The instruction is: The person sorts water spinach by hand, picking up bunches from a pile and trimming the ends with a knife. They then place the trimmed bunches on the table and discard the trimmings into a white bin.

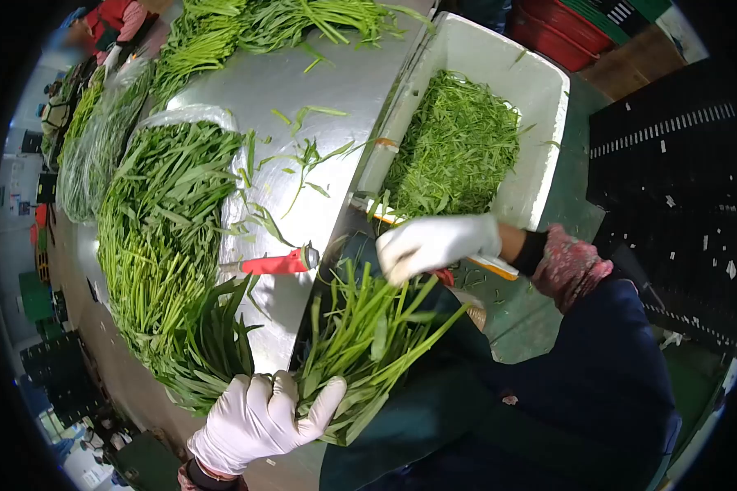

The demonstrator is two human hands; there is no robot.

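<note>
Dark, smooth cloth [540,401] lies nearest. Beside it, past the edge of the steel table [336,131], the left hand [258,417], thinly gloved, wraps its fingers around a bunch [379,331] of slender stalks and narrow, fresh-green leaves. Motion blurs the white-gloved right hand [434,245] near the stalk tops; its grip I cannot tell. Coarse shreds [458,147] partly fill a boxy white bin [540,123].

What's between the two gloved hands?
A bunch of leafy greens, seen in the head view. Its lower part meets the left hand; stems reach up towards the right hand. Blur hides whether that hand touches them.
</note>
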